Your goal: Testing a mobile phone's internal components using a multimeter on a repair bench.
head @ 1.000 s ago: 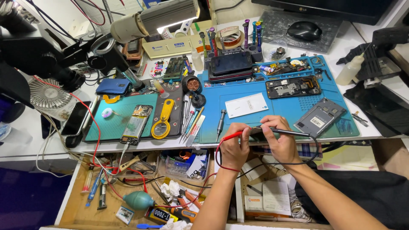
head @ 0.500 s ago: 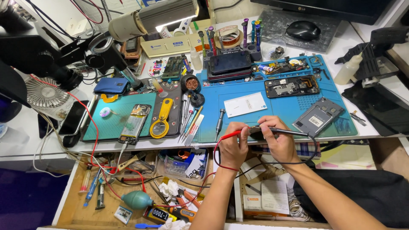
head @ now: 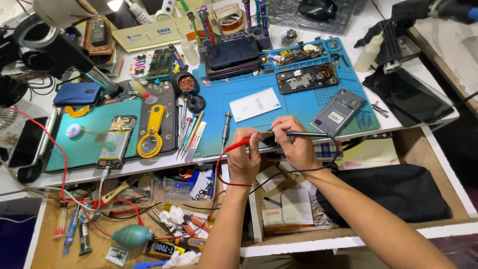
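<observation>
My left hand (head: 244,155) grips a red test probe (head: 238,145) whose red lead loops down past my wrist. My right hand (head: 295,142) holds a black test probe (head: 303,134) lying level, its black lead curving down to the right. Both hands meet over the front edge of the blue work mat (head: 298,107), the probe tips close together between my fingers. Whatever small part sits between the tips is hidden by my fingers. A grey phone back frame (head: 338,111) lies just right of my right hand. A small screwdriver (head: 226,128) lies just left of my left hand.
An opened phone board (head: 307,78) and a white card (head: 254,104) lie on the blue mat. A teal mat (head: 94,139) at left carries a stripped phone (head: 116,142) and a yellow opening tool (head: 152,132). Open drawers below hold tools, a teal blower (head: 132,235) and a black cloth (head: 398,192).
The camera has drawn nearer and shifted, so the bench fills more of the view. Both hands hold the probes together at the mat's front edge as before.
</observation>
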